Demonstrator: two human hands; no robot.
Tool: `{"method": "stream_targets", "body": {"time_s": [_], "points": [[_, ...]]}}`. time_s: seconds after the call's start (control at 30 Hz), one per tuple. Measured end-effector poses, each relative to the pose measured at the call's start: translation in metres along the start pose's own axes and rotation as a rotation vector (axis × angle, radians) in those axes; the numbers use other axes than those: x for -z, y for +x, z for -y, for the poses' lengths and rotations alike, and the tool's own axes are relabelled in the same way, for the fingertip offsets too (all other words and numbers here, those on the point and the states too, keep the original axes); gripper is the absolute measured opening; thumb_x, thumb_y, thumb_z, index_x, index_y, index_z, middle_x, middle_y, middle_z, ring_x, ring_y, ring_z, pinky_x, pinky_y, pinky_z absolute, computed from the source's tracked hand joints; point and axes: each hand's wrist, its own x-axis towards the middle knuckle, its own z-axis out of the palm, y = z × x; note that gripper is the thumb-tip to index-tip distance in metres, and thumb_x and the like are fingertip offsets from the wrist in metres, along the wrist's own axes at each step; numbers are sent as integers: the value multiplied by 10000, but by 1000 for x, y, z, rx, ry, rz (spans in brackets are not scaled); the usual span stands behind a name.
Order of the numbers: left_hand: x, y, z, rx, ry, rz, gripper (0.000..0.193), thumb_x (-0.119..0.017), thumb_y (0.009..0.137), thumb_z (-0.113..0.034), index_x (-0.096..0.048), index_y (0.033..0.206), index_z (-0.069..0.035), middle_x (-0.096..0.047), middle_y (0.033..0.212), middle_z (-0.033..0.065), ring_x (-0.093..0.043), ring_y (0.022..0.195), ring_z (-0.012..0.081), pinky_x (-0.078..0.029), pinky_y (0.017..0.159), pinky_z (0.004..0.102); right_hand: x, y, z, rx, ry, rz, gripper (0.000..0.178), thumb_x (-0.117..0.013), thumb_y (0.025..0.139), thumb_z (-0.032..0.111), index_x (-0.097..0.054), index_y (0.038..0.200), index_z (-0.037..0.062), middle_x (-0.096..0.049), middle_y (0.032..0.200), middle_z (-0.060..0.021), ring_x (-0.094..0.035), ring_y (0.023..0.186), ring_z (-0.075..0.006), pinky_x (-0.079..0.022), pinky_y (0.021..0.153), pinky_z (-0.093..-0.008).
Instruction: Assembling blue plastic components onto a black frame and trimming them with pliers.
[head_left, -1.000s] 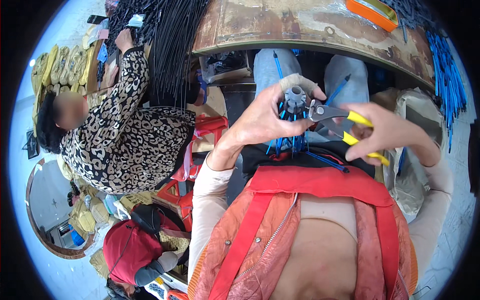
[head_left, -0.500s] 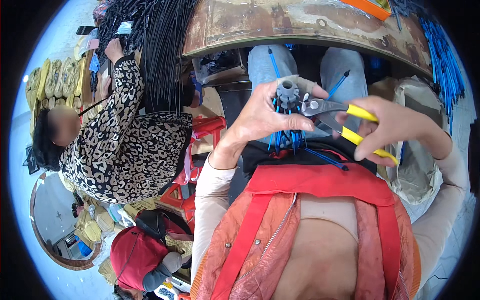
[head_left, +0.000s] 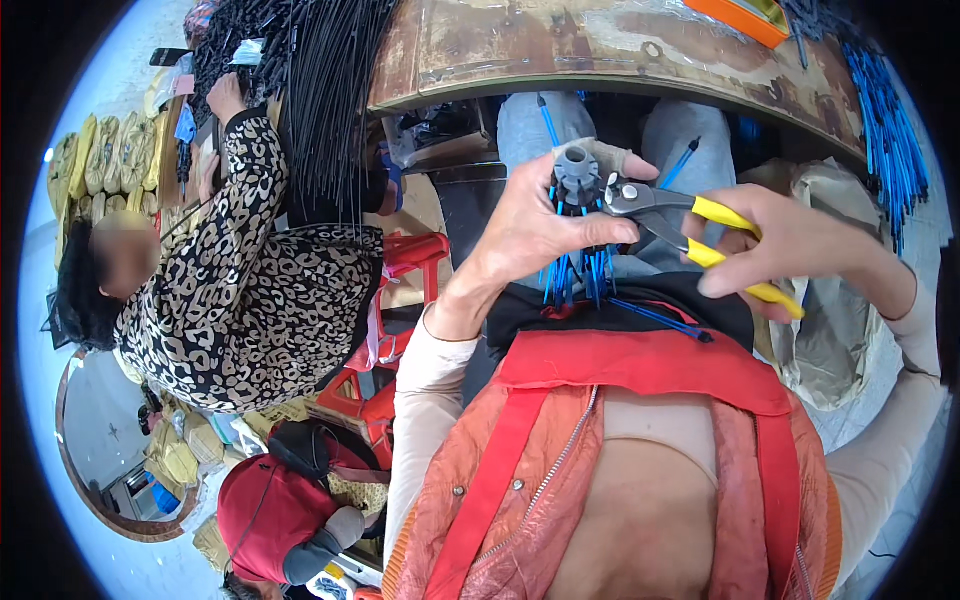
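The pliers (head_left: 658, 199) are right of the hub (head_left: 577, 177), the table (head_left: 560, 50) beyond both.

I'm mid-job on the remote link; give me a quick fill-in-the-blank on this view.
1. The right hand grips pliers with ____ handles.
2. The gray hub is in the person's ____ hand.
3. The rods below the gray hub are mostly coloured ____.
4. The tray on the table is coloured ____.

Missing words: yellow; left; blue; orange.
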Motion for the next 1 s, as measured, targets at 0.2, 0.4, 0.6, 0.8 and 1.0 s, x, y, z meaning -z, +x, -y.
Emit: {"method": "stream_targets", "body": {"time_s": [0.2, 0.4, 0.6, 0.8, 1.0], "points": [[-2, 4, 4, -19, 83, -202, 402, -824, 762, -118, -665, 1122, -37, -681, 979, 2, -608, 884, 67, -495, 804, 236, -1, 9, -22, 794, -1045, -856, 308, -640, 864, 137, -487, 1100, 12, -516, 820, -140, -561, 795, -332, -443, 680, -384], [5, -5, -4, 18, 26, -24, 503, -845, 679, -129, -665, 1134, -12, -653, 922, -4, -598, 842, 79, -484, 789, 228, 4, 2, 0, 247, -41, 19, 338, -696, 805, 93, -511, 1064, -20, -575, 613, -91, -553, 388, -139, -436, 366, -271], [0, -9, 2, 1, 77, -175, 480, -838, 700, -100, -659, 1140, -26, -658, 977, 11, -600, 852, 87, -487, 796, 235, -13, 20, -25, 685, -671, -654, 459, -663, 814, 192, -474, 1191, 10, -549, 812, -178, -610, 794, -325, -464, 676, -397], [0, -10, -1, -83, 181, -87, 344, -829, 754, -117, -636, 1027, -33, -665, 887, 6, -607, 835, 68, -490, 753, 235, -17, 13, -16, 453, -770, -545, 339, -604, 931, 315, -586, 1037, -6, -630, 773, -127, -639, 784, -274, -479, 698, -334], [2, -15, -5, 62, 124, -38, 323, -848, 744, -142, -598, 925, -46, -604, 797, -35, -535, 719, 33, -438, 622, 212, -6, 5, 7, 184, -242, -98, 414, -527, 990, 380, -625, 949, -20, -679, 762, -89, -681, 668, -145, -506, 608, -271]]}}
